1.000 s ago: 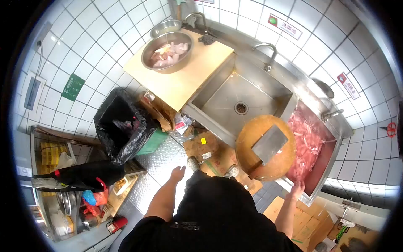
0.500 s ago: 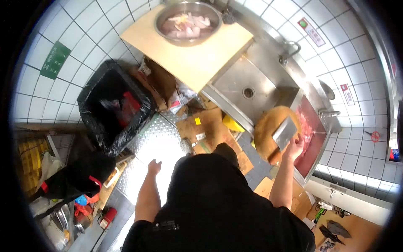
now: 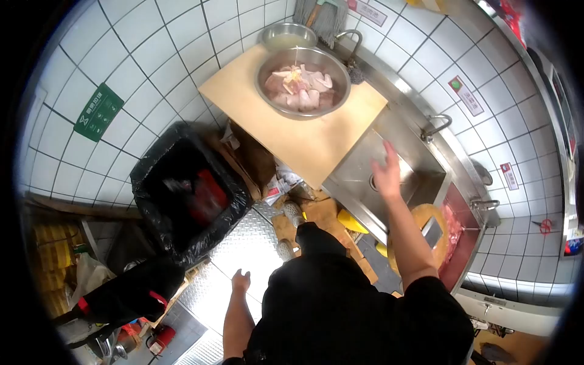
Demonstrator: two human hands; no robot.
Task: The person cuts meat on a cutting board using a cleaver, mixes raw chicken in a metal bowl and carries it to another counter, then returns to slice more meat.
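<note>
My right hand (image 3: 387, 173) reaches over the steel sink (image 3: 359, 155), fingers apart and holding nothing. Low at my left side, above the metal floor, my left hand (image 3: 241, 280) hangs with its fingers partly bent; what they hold, if anything, cannot be made out. A large steel bowl (image 3: 263, 97) of pale meat pieces (image 3: 304, 88) rests on the wooden board (image 3: 292, 143). Partly behind my right forearm is a round chopping block (image 3: 451, 228) with a cleaver (image 3: 432, 232) lying on it. Red meat (image 3: 453, 228) fills the far right basin.
A black-lined bin (image 3: 237, 210) stands to the left, beside brown cardboard. A smaller bowl (image 3: 289, 39) of liquid and a mop (image 3: 322, 18) are at the back. Shelves with a black cloth (image 3: 131, 292) are at the lower left; a tap (image 3: 435, 125) rises behind the sink.
My right hand has left the chopping block and meat basin and moved left and forward over the sink. My body and view have shifted toward the board. The cleaver still lies on the block.
</note>
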